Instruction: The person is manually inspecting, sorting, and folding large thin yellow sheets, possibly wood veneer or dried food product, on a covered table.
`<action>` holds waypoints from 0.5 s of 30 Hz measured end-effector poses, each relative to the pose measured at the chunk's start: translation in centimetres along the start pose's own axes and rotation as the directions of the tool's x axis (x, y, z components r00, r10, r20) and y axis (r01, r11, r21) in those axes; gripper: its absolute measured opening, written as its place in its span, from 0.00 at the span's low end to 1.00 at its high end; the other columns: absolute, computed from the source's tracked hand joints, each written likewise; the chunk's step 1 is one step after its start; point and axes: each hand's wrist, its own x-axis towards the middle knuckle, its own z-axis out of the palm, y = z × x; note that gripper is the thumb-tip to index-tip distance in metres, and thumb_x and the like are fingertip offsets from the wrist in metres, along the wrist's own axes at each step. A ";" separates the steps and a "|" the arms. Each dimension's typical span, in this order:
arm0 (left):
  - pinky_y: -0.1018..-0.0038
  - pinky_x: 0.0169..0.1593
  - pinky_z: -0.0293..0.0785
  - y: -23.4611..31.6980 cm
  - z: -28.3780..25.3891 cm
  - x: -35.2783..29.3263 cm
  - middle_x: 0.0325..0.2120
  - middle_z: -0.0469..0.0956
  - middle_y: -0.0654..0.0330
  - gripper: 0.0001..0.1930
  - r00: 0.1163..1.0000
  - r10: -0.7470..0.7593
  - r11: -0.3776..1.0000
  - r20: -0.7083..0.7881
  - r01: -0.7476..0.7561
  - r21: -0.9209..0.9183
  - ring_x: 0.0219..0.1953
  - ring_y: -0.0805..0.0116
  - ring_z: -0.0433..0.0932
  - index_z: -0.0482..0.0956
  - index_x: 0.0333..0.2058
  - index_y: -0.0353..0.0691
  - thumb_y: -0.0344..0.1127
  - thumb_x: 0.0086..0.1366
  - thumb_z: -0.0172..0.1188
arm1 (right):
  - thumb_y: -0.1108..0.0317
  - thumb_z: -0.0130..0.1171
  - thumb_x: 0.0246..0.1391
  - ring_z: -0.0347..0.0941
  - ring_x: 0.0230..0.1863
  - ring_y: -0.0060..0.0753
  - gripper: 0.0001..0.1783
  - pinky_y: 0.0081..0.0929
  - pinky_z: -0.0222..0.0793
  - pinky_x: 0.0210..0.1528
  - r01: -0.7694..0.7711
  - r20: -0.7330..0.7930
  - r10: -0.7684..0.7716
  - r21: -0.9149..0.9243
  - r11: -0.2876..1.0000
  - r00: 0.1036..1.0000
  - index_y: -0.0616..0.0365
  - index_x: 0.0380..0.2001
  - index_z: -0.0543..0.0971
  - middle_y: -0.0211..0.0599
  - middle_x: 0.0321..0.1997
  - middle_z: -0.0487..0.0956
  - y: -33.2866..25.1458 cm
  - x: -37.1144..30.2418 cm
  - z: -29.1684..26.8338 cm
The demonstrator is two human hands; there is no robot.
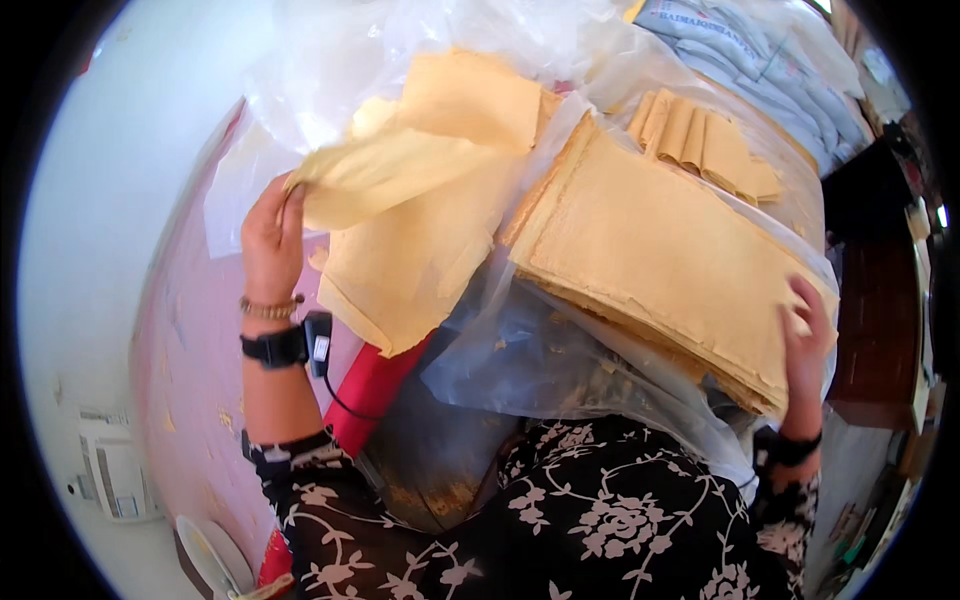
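I am lifting one thin yellow sheet (400,170) up and away at ten o'clock, so it is peeling off by itself. My left hand (270,235) is pinching its edge, fingers closed tight on it. The big stack of sheets (660,260) is lying flat on clear plastic (520,350) at three o'clock. My right hand (805,340) is resting half open on the stack's near corner, fingers touching the top sheet, keeping it from sliding. A folded pile (700,140) is sitting at one o'clock.

White printed sacks (760,60) — top right, stacked
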 end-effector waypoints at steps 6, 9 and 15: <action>0.64 0.59 0.67 5.6 -3.4 -3.2 0.42 0.81 0.53 0.12 0.996 0.078 0.987 0.045 -0.071 -0.141 0.48 0.60 0.78 0.79 0.44 0.32 0.25 0.69 0.48 | 0.63 0.75 0.36 0.61 0.68 0.47 0.49 0.41 0.56 0.69 0.612 0.166 -0.650 0.230 0.757 0.741 0.53 0.65 0.66 0.44 0.68 0.66 -18.8 7.2 15.6; 0.56 0.62 0.64 6.9 -3.7 -3.3 0.40 0.81 0.52 0.11 1.000 0.028 0.986 0.001 -0.028 -0.165 0.47 0.57 0.78 0.79 0.42 0.33 0.28 0.66 0.51 | 0.62 0.75 0.37 0.61 0.68 0.46 0.51 0.41 0.57 0.68 0.645 0.163 -0.682 0.231 0.729 0.713 0.53 0.66 0.63 0.43 0.68 0.66 -21.9 7.9 17.3; 0.53 0.57 0.68 7.5 -5.3 -6.1 0.37 0.82 0.55 0.10 0.973 0.228 0.956 -0.025 -0.229 -0.182 0.44 0.51 0.79 0.79 0.37 0.35 0.35 0.60 0.59 | 0.57 0.72 0.42 0.73 0.53 0.48 0.28 0.42 0.67 0.53 0.765 0.178 -0.860 0.397 0.508 0.479 0.51 0.49 0.81 0.41 0.50 0.80 -23.2 9.3 18.5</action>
